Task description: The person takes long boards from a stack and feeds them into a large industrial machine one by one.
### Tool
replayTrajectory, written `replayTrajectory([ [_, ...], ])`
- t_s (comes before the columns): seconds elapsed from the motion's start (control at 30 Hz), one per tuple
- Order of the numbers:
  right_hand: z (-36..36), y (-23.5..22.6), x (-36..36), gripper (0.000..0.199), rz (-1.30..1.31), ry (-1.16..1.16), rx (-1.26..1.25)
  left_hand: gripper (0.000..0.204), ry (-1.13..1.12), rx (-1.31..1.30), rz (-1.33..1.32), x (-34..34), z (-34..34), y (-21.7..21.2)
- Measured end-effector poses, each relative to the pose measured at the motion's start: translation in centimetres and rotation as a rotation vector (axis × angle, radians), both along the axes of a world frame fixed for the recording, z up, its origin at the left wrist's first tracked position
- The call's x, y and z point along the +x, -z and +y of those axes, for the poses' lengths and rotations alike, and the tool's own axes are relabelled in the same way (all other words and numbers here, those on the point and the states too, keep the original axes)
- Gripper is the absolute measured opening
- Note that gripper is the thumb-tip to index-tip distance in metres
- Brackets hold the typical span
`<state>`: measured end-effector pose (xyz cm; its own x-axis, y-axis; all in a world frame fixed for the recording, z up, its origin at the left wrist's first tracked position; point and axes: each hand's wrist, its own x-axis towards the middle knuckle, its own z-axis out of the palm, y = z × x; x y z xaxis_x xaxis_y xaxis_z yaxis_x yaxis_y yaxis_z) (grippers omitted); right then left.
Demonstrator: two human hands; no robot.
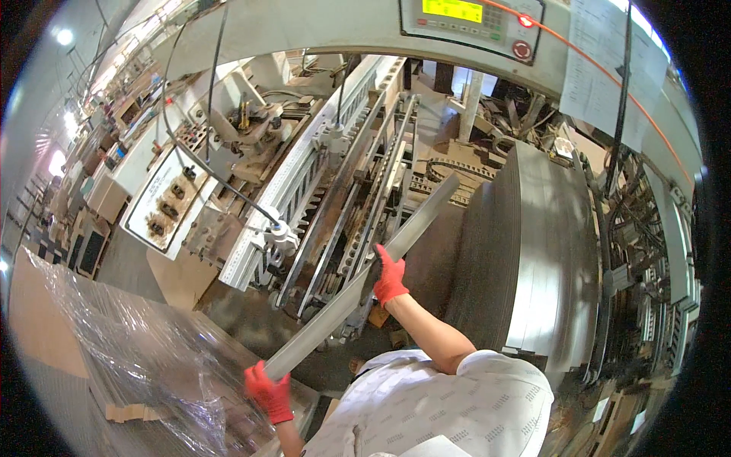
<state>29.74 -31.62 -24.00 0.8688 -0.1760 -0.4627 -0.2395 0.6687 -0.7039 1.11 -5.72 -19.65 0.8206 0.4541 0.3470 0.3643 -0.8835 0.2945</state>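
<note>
A long, narrow grey board (327, 321) slants across the middle, from low left to far right. The fingers of my left hand (268, 391), in a red glove, are closed round its near end. Farther up, my right hand (390, 276), also red-gloved, grips the board near its middle, with the thumb over the face. The board is held in the air beside the machine's long metal rails (335, 228). To the right of it stands a tall stack of similar grey boards (552, 244), apart from both hands.
A bundle wrapped in clear plastic (152, 358) lies at lower left. Overhead runs a machine beam bearing a control panel (457, 23) with a lit yellow screen. A switch box (171, 198) stands left of the rails. Cables hang down, and more machinery (655, 259) stands far right.
</note>
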Motion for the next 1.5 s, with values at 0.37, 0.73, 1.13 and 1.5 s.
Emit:
replayTrajectory([
  [0.37,-12.3,5.8,0.8,0.074,0.381,0.159,-0.955,0.067,0.773,-0.207,0.169,12.5,-13.2,0.3],
  [0.73,-27.8,15.9,-3.0,0.066,0.729,0.163,-1.646,0.054,0.573,-0.065,0.368,17.7,-9.2,5.7],
  [1.13,-19.5,27.3,-18.7,0.073,1.374,-0.136,-0.857,0.055,0.497,0.019,0.525,18.8,-10.1,5.9],
  [1.5,-24.0,30.5,-3.7,0.051,-0.342,-1.042,-2.06,0.06,0.392,-0.005,0.727,20.4,-11.1,5.7],
])
